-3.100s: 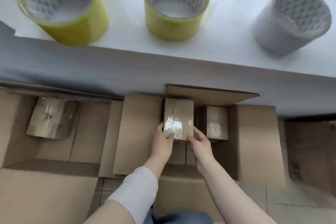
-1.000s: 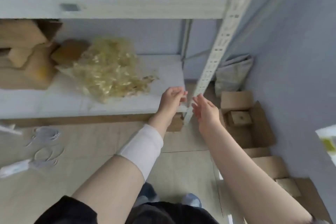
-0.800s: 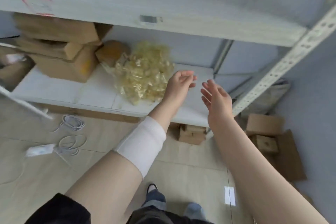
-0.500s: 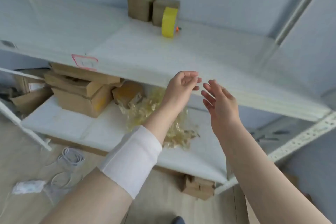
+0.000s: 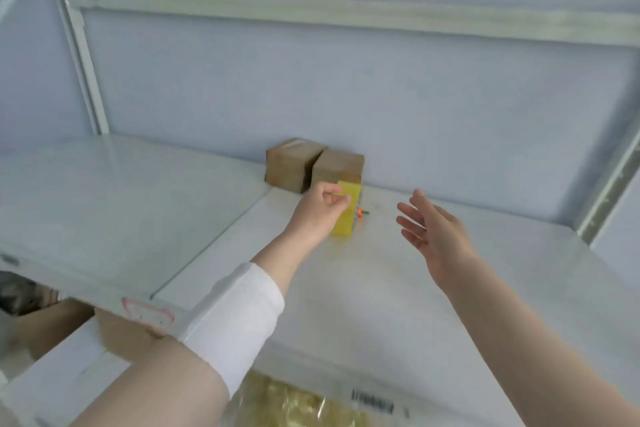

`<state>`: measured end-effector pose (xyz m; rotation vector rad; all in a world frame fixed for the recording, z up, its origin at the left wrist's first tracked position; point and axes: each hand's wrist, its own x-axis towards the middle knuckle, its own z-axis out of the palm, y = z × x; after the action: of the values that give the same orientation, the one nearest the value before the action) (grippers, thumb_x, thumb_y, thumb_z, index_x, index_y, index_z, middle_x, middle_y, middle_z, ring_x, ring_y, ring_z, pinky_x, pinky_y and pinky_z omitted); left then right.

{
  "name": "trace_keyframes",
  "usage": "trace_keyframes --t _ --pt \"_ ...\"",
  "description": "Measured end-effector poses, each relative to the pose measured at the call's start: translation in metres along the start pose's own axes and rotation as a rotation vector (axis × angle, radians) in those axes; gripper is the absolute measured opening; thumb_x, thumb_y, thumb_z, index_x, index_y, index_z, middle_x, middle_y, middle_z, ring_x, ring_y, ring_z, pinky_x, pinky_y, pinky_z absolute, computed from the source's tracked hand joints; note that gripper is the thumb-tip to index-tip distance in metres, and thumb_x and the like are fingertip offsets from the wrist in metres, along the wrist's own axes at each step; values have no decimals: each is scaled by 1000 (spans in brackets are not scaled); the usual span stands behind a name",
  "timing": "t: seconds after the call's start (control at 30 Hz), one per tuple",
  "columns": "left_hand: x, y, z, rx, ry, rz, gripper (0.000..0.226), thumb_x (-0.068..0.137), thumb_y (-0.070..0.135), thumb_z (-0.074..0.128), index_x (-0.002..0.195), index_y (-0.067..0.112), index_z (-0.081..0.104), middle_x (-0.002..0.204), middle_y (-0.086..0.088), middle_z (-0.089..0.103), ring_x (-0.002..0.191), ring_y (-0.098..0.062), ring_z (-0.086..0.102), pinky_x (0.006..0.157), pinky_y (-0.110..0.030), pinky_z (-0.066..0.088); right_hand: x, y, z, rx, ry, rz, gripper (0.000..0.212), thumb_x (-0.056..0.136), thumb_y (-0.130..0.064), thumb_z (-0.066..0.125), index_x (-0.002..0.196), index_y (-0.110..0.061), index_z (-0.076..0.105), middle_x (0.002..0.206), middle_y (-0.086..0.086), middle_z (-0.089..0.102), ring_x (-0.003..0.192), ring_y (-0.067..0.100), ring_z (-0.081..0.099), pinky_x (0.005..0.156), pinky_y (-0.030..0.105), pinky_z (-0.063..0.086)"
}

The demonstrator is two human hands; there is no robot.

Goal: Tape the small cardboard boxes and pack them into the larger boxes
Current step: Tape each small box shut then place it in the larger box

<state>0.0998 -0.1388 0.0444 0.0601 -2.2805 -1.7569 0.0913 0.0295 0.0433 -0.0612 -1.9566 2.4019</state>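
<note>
Head view: left hand (image 5: 322, 210) curled against yellow tape roll (image 5: 343, 226), grip unclear; right hand (image 5: 434, 230) spread, empty, at 3 o'clock. Earlier, both short of it.

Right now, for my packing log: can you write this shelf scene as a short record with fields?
left hand: fingers curled at the top of the tape roll; grip unclear
right hand: open, fingers spread, holding nothing
tape roll: yellow, standing on edge on the shelf
left box: small, cardboard, by the wall behind the roll
right box: small, cardboard, beside the left box
shelf: white
</note>
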Motion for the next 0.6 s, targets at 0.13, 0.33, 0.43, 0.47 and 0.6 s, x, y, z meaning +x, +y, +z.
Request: trace_keyframes --t 0.13,0.33,0.43,0.47,0.6 --pt "58 -9 -18 88 30 -6 32 92 25 56 121 13 52 105 5 58 98 -9 54 83 -20 38 62 -5 20 -67 -59 8 27 91 -38 56 108 -17 55 101 -4 63 99 17 61 81 27 46" --pt "151 -5 -37 352 -38 -53 45 93 31 54 133 11 46 132 -6 53 119 -20 50 89 -23 35 149 -10 52 -251 -61 65 46 89 -41 59 122 -9 54 113 4 60 102 21 59 86 28 49" --pt "187 -8 -30 475 -133 -54 50 93 35 51 136 11 43 140 -5 47 127 -21 45 96 -25 34 183 -3 63 -321 -13 115 44 88 -41 61 116 -7 56 113 6 58 100 22 57 86 29 49" --pt "196 -10 -26 504 -169 -59 51 94 36 50 137 11 42 141 -6 46 128 -21 44 95 -24 33 191 1 67 -338 -1 141 42 87 -42 62 110 -8 56 113 7 57 97 22 56 86 29 49" --pt "227 -25 -11 555 -250 -74 54 93 37 51 138 9 38 141 -9 44 128 -23 43 98 -26 35 213 17 79 -434 23 224 52 85 -44 63 115 -2 55 112 13 57 90 23 54 91 33 50"
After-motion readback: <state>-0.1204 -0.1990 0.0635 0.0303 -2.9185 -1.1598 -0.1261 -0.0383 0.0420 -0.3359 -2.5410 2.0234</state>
